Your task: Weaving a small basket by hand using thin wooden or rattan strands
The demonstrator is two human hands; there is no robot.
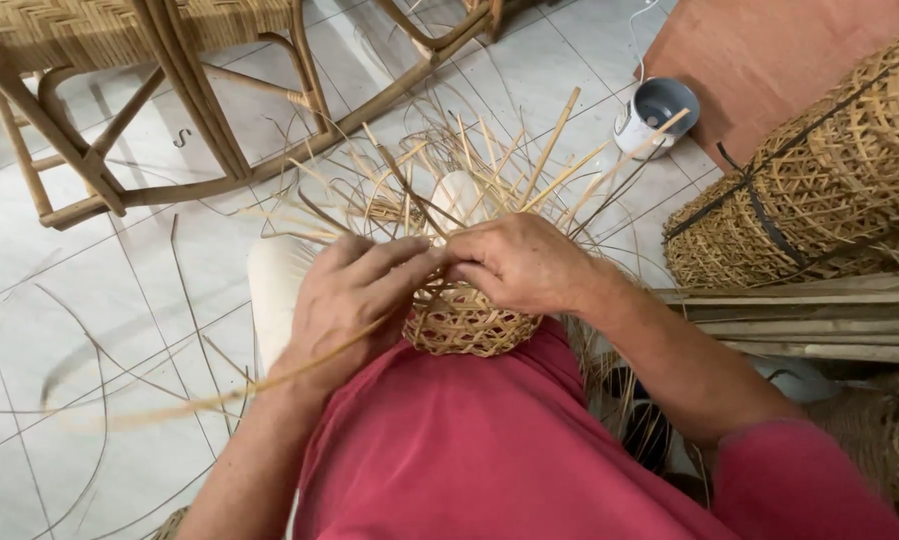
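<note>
the half-woven basket (466,322) rests on the person's lap, open hexagonal weave at its base, loose pale strips (489,165) fanning upward. left hand (354,295) and right hand (517,262) meet at its rim, both pinching strips.

Two hands, left hand (354,300) and right hand (517,262); one half-woven basket (466,318); one rattan chair (139,60); one stack of finished baskets (819,180); one white appliance (651,112).

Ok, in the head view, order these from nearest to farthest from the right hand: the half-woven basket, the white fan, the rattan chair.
1. Half-woven basket: directly under the right hand, touching it.
2. White fan: on the floor, up and to the right.
3. Rattan chair: far upper left.
</note>
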